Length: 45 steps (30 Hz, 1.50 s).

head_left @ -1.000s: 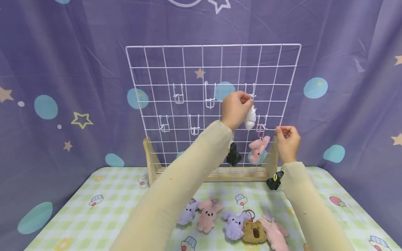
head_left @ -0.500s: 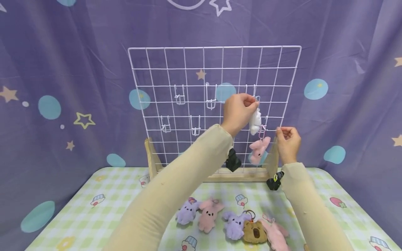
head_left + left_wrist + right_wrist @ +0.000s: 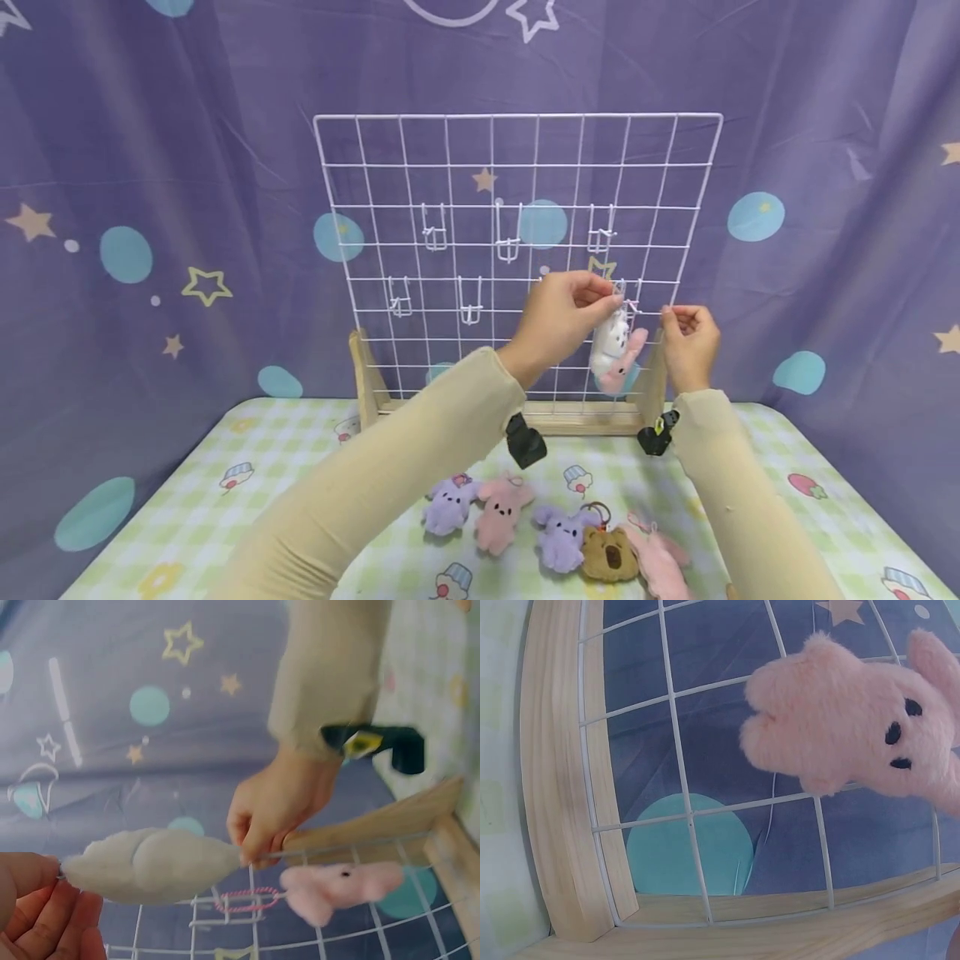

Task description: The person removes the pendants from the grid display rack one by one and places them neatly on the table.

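"What lay closest?"

"Plush charms in a row on the surface (image 3: 300, 442): a lilac plush (image 3: 447, 508) and a pink plush (image 3: 501, 518) side by side, then, past a gap, another lilac plush (image 3: 561, 543), a brown bear charm (image 3: 609, 557) with a metal ring, and a second pink plush (image 3: 660, 567) near the right sleeve (image 3: 750, 492)."

"Any room behind them?"

"A stretch of checked cloth ran back to the wooden stand (image 3: 577, 417). The left sleeve (image 3: 382, 467) slanted over it, and the space between the two forearms narrowed toward the stand."

"And the hands?"

"The left hand (image 3: 564, 318) had its thumb and fingers pinched narrow on the top end of a white plush (image 3: 607, 348). That charm hung before the lower right of the wire grid (image 3: 537, 165). I couldn't tell whether its loop was on a hook. The right hand (image 3: 690, 346) gripped the grid's right edge, fingers curled in."

"What was that beside the white one?"

"A hanging pink plush (image 3: 617, 377), fuzzy, stub-limbed, black-eyed, on a pink-and-white cord loop (image 3: 247, 900). The two overlapped in the head view; whether they touched, I couldn't say."

"The rest?"

"Pale grained wood, thin white bars in squares, and bent wire hooks (image 3: 508, 248). Farthest back, a creased purple curtain (image 3: 187, 108) with stars and teal blobs."
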Each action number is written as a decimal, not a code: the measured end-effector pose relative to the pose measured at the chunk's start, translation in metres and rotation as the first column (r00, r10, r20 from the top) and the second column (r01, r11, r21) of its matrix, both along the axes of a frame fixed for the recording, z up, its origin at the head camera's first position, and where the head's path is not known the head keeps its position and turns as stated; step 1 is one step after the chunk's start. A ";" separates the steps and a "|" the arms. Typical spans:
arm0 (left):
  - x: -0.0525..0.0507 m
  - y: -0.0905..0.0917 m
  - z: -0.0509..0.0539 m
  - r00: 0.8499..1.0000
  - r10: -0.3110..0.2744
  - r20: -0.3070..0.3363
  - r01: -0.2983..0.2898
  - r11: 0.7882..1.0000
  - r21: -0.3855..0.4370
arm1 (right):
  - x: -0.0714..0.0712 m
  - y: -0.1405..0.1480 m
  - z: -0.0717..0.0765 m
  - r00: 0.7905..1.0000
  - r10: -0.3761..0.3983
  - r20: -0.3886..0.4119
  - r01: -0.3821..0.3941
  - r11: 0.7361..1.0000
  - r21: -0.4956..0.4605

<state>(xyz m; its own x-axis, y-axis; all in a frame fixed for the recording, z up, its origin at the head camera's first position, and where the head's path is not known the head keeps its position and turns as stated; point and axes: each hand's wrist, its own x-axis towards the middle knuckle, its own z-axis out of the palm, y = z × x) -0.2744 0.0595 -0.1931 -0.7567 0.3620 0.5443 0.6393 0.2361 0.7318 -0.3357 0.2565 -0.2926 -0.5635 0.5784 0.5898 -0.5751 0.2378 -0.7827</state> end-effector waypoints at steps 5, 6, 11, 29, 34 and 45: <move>0.018 -0.015 -0.013 0.994 -0.088 0.058 0.090 0.996 -0.030 | -0.001 0.001 -0.002 1.000 0.003 -0.010 -0.003 1.000 -0.002; 0.021 -0.019 -0.015 0.992 -0.101 0.071 0.103 0.994 -0.028 | -0.001 0.001 -0.002 1.000 0.005 -0.012 -0.005 1.000 -0.001; 0.031 -0.045 -0.029 0.982 -0.151 0.113 0.152 0.988 -0.003 | -0.005 0.004 -0.005 1.000 -0.001 -0.013 0.001 1.000 -0.008; 0.044 -0.138 -0.086 0.978 -0.073 0.197 0.087 0.994 -0.061 | -0.001 0.001 -0.002 1.000 0.007 -0.025 -0.007 1.000 0.007; 0.047 -0.151 -0.105 0.967 -0.128 0.222 0.150 0.985 -0.084 | -0.002 0.004 -0.002 0.999 -0.005 -0.038 0.005 1.000 0.001; 0.060 -0.170 -0.148 0.911 -0.324 0.255 0.347 0.936 -0.054 | -0.001 0.002 0.000 1.000 0.009 -0.020 -0.009 1.000 -0.018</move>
<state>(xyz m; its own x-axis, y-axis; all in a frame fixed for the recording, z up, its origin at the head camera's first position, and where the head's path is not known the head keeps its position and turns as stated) -0.2141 -0.1107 -0.3415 -0.6842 0.6587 0.3130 0.5026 0.1150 0.8568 -0.3371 0.2588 -0.2928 -0.5571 0.5837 0.5907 -0.5928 0.2186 -0.7751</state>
